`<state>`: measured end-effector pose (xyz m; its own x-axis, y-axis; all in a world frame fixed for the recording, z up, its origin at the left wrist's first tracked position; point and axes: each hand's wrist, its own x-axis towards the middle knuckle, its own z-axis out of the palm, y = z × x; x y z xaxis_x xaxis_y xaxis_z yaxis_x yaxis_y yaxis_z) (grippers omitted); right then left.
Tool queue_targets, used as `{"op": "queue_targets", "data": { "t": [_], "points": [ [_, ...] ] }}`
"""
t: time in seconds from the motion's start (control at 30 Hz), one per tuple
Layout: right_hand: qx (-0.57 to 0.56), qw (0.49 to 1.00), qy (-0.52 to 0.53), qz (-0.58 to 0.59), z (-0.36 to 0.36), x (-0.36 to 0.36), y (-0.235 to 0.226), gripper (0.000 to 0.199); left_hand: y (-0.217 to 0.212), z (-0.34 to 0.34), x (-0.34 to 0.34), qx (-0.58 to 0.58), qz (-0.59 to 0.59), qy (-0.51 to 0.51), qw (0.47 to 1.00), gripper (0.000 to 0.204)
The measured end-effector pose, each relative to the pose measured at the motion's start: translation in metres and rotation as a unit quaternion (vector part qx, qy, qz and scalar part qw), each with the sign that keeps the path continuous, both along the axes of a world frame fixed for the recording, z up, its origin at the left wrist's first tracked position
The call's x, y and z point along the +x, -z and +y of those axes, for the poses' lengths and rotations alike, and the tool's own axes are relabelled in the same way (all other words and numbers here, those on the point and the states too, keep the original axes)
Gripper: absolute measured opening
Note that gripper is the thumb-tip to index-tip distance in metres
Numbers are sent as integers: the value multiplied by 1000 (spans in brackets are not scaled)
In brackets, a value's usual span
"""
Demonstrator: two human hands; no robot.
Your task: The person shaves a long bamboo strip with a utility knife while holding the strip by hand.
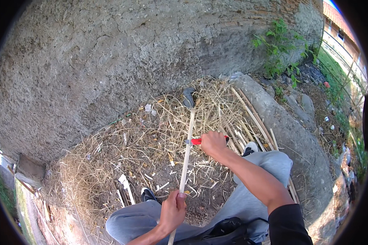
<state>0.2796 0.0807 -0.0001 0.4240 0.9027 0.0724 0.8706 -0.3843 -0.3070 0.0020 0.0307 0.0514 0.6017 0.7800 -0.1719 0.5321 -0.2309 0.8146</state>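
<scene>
A long, pale bamboo strip (187, 151) runs away from me, its far end against a dark grey stone (188, 97) near the wall. My left hand (173, 211) is closed around the strip's near part, with the thumb lying along it. In my right hand (214, 144) is a red utility knife (196, 141), gripped in a fist. Its grey blade lies across the strip about midway along. Thin pale shavings (200, 164) are scattered on the ground between my feet.
Dry straw (84, 175) covers much of the ground. Several bamboo strips (252, 116) lie at the right beside a large rock (284, 126). Short wood pieces (126, 188) sit by my left shoe. A rough wall (122, 53) rises ahead, with a green plant (277, 47) at its base.
</scene>
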Motion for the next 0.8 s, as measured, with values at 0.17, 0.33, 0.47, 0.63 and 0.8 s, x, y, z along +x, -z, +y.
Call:
{"op": "queue_targets", "data": {
  "t": [0.17, 0.33, 0.47, 0.63, 0.8],
  "points": [
    [8, 999, 34, -24, -2, 25, 10, 20, -2, -16, -11, -24, 27, 18, 999, 25],
    [-17, 996, 79, -50, -4, 56, -1, 18, 5, -11, -23, -56, 21, 17, 998, 23],
    [-2, 993, 120, 11, -5, 48, -3, 17, 3, -5, -26, -49, 64, 13, 997, 23],
    [-73, 921, 111, 366, 4, 67, 1, 21, 16, 12, -32, -83, 37, 18, 996, 25],
    [-42, 964, 79, 249, 0, 34, -41, 28, 22, 24, -34, -86, 16, -30, 996, 27]
  ]
}}
